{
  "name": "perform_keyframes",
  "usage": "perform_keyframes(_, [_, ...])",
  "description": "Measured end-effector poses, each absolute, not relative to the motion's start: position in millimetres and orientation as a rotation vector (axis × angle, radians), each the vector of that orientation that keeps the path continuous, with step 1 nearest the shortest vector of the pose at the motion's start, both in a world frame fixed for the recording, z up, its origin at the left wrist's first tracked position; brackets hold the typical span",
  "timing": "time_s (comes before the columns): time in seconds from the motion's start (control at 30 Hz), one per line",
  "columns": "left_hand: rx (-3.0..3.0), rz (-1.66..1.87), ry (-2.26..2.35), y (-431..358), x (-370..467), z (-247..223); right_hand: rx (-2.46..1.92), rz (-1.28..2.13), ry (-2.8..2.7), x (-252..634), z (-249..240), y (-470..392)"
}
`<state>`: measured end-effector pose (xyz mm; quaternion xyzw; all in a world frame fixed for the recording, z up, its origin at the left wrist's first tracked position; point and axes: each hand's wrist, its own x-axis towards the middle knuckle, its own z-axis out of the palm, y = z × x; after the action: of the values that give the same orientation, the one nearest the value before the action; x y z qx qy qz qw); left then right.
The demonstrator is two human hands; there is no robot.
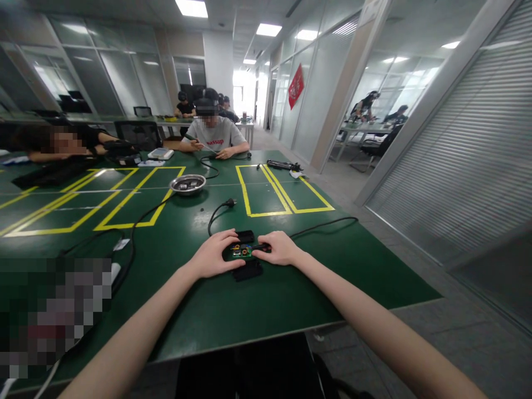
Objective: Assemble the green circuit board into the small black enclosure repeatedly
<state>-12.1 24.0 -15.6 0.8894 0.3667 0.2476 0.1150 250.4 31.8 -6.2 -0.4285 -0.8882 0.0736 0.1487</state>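
Note:
A small green circuit board (243, 251) with copper-wound coils lies between my hands. My left hand (214, 255) curls around the board's left side, fingers at its far edge and thumb at its near edge. My right hand (279, 248) is closed on the black cable end (261, 247) at the board's right side; its fingertips partly hide the joint. One black plastic casing half (244, 236) lies just beyond the board, and another casing piece (248, 271) rests on the near side, below my left thumb.
A black power plug (230, 203) on its cord lies beyond my hands. Farther off are a metal bowl (188, 184) with metal parts, yellow tape outlines (270, 213) and a folded black tripod (285, 165). Across the green table (316, 293), a person (214, 130) handles a tool and cable.

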Motion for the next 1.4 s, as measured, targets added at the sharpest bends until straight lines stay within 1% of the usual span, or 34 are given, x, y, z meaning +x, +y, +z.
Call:
perform_keyframes(0.4, [2.614, 0.762, 1.033, 40.6, -10.6, -17.4, -1.337, 0.163, -2.496, 246.7, -9.3, 32.9])
perform_keyframes(0.53, [2.567, 0.904, 1.096, 37.0, -12.3, -17.1, -1.416, 0.116, -2.45, 245.8, -10.1, 37.0])
perform_keyframes(0.63, [2.527, 0.991, 1.266, 32.7, -13.1, -15.0, -1.45, 0.115, -2.448, 246.1, -8.5, 39.2])
perform_keyframes(0.73, [2.519, 0.92, 1.385, 30.4, -11.0, -13.0, -1.469, 0.11, -2.446, 246.9, -6.2, 39.3])
perform_keyframes(1.1, [2.731, 0.506, 1.508, 27.4, -5.5, -8.5, -1.606, 0.07, -2.51, 231.1, 6.7, 26.6])
perform_keyframes(1.4, [2.606, 0.457, 1.661, 20.6, -4.9, -5.6, -1.608, 0.122, -2.626, 230.4, 7.2, 27.8])
